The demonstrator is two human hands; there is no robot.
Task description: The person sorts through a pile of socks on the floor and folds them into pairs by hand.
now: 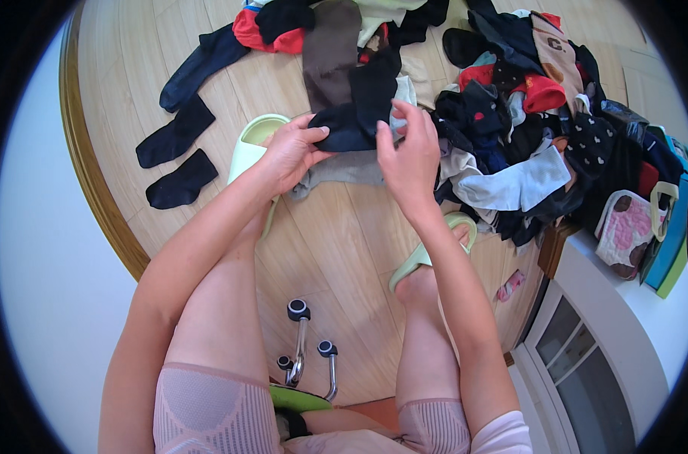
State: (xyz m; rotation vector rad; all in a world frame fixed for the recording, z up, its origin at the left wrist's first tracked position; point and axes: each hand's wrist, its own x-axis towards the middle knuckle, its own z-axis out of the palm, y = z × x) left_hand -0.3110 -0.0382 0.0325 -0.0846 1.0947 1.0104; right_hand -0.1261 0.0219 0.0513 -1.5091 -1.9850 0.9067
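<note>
A black sock [358, 110] is pinched at its toe end by my left hand [291, 152], thumb on top. My right hand [409, 153] is by the sock's other side, fingers spread; whether its fingertips touch the fabric I cannot tell. Beneath and behind the black sock lie a dark brown sock [331, 57], a grey sock [349, 170] and a light grey sock [405, 93]. Several dark socks lie apart at the left, among them a short black one [182, 180] and another black one [175, 133].
A big mixed pile of socks [508, 176] spreads to the right. A quilted pouch [627, 227] is at the far right. My feet, in green slippers [244, 150], stand on the wooden floor. Chrome stool legs with casters [299, 346] show between my legs. A small pink item [510, 285] lies near the cabinet.
</note>
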